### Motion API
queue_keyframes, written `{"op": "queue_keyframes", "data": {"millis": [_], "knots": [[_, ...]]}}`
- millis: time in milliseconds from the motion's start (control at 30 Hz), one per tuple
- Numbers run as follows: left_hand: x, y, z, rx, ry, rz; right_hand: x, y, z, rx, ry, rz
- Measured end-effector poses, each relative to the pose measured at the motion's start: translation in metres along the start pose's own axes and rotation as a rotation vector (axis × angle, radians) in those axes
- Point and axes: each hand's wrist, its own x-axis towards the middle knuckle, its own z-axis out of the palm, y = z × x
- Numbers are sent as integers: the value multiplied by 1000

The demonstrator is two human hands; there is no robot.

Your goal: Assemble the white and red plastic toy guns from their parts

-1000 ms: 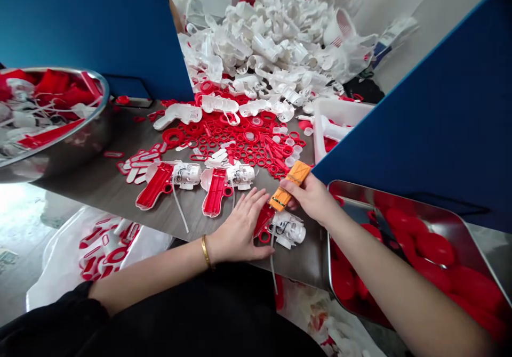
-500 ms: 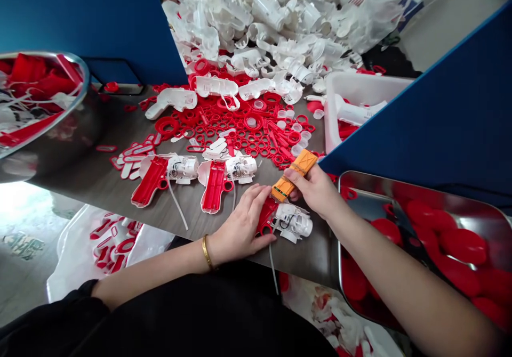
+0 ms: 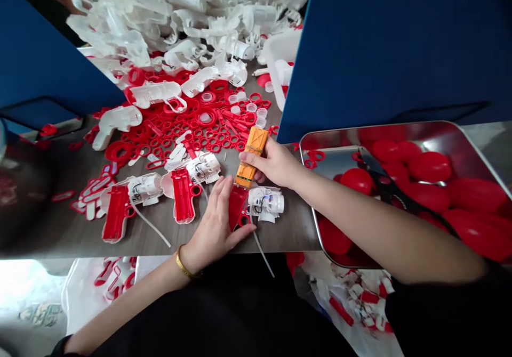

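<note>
A red and white toy gun shell (image 3: pixel 266 203) lies on the table with its white barrel pointing right and a thin pale tube trailing off the front edge. My left hand (image 3: pixel 216 218) holds it by the red handle, fingers along one side and thumb near the trigger ring. My right hand (image 3: pixel 272 162) is closed round an orange, box-shaped hand tool (image 3: pixel 253 157), whose lower end meets the top of the handle. Its working tip is too small to make out. Two similar toy gun shells, one nearer (image 3: pixel 183 194) and one farther left (image 3: pixel 118 210), lie beside my left hand.
Behind are red rings and small parts (image 3: pixel 192 117), then heaped white shells (image 3: pixel 180 16). A metal tray (image 3: pixel 320 229) with red pieces stands at right, beside a blue partition (image 3: pixel 392 53). Bags of parts (image 3: pixel 352 293) sit below the table edge.
The view has swung to the right, so everything sits farther left in the picture. Both hands keep their hold, the orange tool still against the toy gun's handle and now more upright in the picture.
</note>
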Motion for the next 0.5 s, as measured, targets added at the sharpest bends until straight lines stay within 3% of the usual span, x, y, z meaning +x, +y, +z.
{"op": "queue_keyframes", "data": {"millis": [100,200,333,500], "knots": [[-2,-13,-21,101,135,-1,-6,-9,-3,37,-11,-16],[-3,-36,-34,289,295,-147,-3,-25,4,6,-86,-20],[-1,-61,-31,398,236,-310,38,-41,39,-56,-210,-142],[-2,-65,-27,330,233,-236,101,-29,83,-132,-214,-194]]}}
